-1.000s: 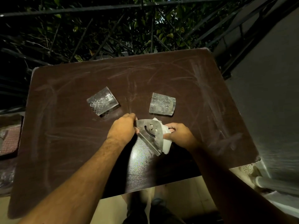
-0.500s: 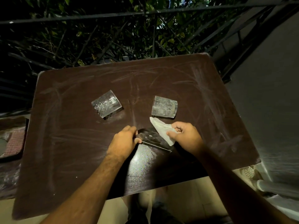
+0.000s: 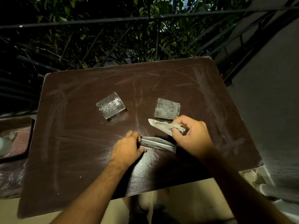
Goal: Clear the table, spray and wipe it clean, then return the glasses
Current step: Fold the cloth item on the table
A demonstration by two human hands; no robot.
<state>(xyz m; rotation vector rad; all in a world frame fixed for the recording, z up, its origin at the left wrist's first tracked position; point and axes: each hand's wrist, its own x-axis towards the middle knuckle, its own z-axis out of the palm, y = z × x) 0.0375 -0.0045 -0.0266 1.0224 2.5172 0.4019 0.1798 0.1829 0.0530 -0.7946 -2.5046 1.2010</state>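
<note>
A dark brown, matte tabletop with rounded corners carries pale, dusty wipe streaks. Two clear cut-glass tumblers stand on it, the left glass with a diamond pattern, the right glass just beyond the right hand. That hand pinches a crumpled white paper tissue. The left hand grips the left end of a flat, shiny steel tissue holder at the table's near middle. No writing is legible.
</note>
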